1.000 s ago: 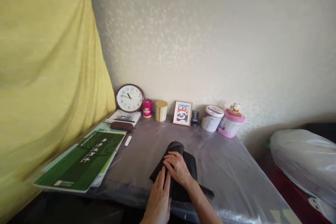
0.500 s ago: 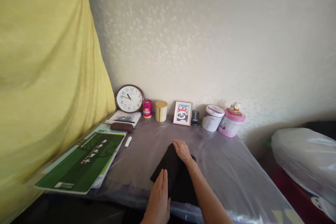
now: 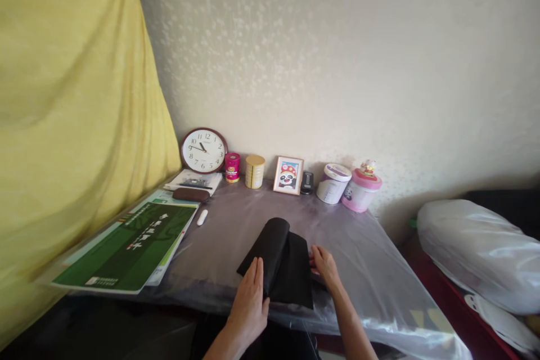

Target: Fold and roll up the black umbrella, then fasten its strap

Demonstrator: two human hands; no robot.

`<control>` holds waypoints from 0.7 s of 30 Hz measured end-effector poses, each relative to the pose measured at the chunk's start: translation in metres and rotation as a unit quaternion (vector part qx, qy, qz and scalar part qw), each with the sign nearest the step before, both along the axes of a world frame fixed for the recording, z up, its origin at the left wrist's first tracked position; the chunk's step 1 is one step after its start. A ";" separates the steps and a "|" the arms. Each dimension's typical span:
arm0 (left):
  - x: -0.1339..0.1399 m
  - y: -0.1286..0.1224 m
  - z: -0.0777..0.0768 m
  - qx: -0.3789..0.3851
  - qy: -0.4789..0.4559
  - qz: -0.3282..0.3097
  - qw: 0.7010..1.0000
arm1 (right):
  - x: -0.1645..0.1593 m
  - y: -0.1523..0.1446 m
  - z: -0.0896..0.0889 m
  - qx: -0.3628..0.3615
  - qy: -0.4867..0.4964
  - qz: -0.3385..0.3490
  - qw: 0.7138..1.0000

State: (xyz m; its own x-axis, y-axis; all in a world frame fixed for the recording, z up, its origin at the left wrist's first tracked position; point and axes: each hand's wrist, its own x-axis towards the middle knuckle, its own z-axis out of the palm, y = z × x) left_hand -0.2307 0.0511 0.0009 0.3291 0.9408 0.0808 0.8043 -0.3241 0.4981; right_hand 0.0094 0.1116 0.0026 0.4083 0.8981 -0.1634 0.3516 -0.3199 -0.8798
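Fabric [image 3: 293, 270], black and folded over itself, lies near the front of our table [image 3: 371, 270]. We judge it light, soft and springy at the rounded fold, hardly fragile, best taken by 2 opposite edges. Our left hand [image 3: 250, 298] rests on it, fingers straight, unclenched; our right hand [image 3: 324, 265] curls just beside its right edge, and we cannot tell whether it grasps anything.

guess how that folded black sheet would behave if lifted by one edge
The folded black sheet is probably flexible but slightly springy, since its fold bulges in a rounded curve. It is likely light, as its edges look thin. It may flop open, as no fastening shows.
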 end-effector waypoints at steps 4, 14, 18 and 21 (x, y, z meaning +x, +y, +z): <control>-0.001 -0.002 0.006 -0.020 0.014 0.002 1.000 | -0.013 -0.009 0.005 0.016 -0.028 0.004 0.999; 0.001 -0.002 0.006 -0.038 -0.008 0.012 0.999 | -0.039 -0.003 0.021 0.123 -0.023 0.019 0.992; 0.002 -0.001 0.007 -0.046 -0.017 0.019 0.999 | -0.049 0.004 0.030 0.179 0.003 0.031 0.983; 0.003 -0.002 0.006 -0.044 -0.009 0.023 0.999 | -0.063 0.011 0.036 0.191 0.004 0.039 0.981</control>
